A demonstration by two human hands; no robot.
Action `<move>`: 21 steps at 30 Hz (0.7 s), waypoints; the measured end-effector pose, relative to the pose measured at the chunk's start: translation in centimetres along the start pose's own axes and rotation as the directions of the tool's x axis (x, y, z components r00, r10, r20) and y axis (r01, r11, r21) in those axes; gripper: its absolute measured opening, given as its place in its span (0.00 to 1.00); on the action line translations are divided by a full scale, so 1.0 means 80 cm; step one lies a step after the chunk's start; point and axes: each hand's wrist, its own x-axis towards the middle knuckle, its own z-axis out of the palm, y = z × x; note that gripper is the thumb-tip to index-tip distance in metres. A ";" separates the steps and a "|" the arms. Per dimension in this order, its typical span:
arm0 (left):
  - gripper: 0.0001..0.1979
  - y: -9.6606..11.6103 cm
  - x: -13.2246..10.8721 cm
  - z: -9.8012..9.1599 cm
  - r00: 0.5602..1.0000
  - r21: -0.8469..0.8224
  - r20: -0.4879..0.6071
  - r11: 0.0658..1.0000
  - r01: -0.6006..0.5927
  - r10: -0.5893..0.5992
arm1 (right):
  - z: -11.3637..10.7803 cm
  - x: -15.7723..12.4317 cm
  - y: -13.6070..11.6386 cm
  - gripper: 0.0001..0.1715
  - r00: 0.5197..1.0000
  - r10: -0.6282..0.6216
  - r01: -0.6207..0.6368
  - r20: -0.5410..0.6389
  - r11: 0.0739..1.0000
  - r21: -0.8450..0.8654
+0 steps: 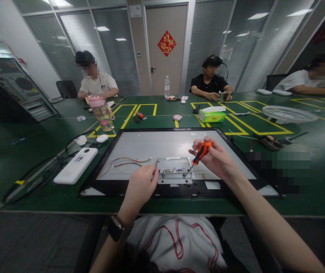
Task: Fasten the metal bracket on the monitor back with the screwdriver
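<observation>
In the head view, a flat display panel (139,145) with a black frame lies in front of me. A metal bracket (166,163) with a row of ports sits near its front edge. My right hand (217,153) is closed round an orange and black screwdriver (201,152), tilted so its tip meets the bracket by the right-hand ports. Thumb and fingers of my left hand (142,182) are pinched at the bracket's left end. Thin coloured wires (128,160) run over the panel just beyond the left hand.
Left of the panel lie a white power bank (76,165) and black cables (34,172). A pink-lidded bottle (101,113), a green tissue pack (212,113), a white round grille (289,113) and a walkie-talkie-like device (269,142) stand around it. Several people sit across the table.
</observation>
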 end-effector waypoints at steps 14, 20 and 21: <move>0.10 0.001 0.000 0.000 1.000 0.000 0.012 1.000 0.012 -0.012 | -0.001 0.000 -0.001 0.11 1.000 -0.015 0.015 0.017 1.000 -0.006; 0.10 0.002 0.001 -0.002 1.000 -0.009 0.008 1.000 0.005 -0.005 | -0.001 0.002 0.002 0.11 1.000 -0.028 0.028 0.008 1.000 0.012; 0.11 0.002 0.002 -0.002 1.000 -0.009 0.008 1.000 0.004 -0.004 | 0.000 0.002 0.001 0.10 1.000 -0.024 0.023 0.015 1.000 0.019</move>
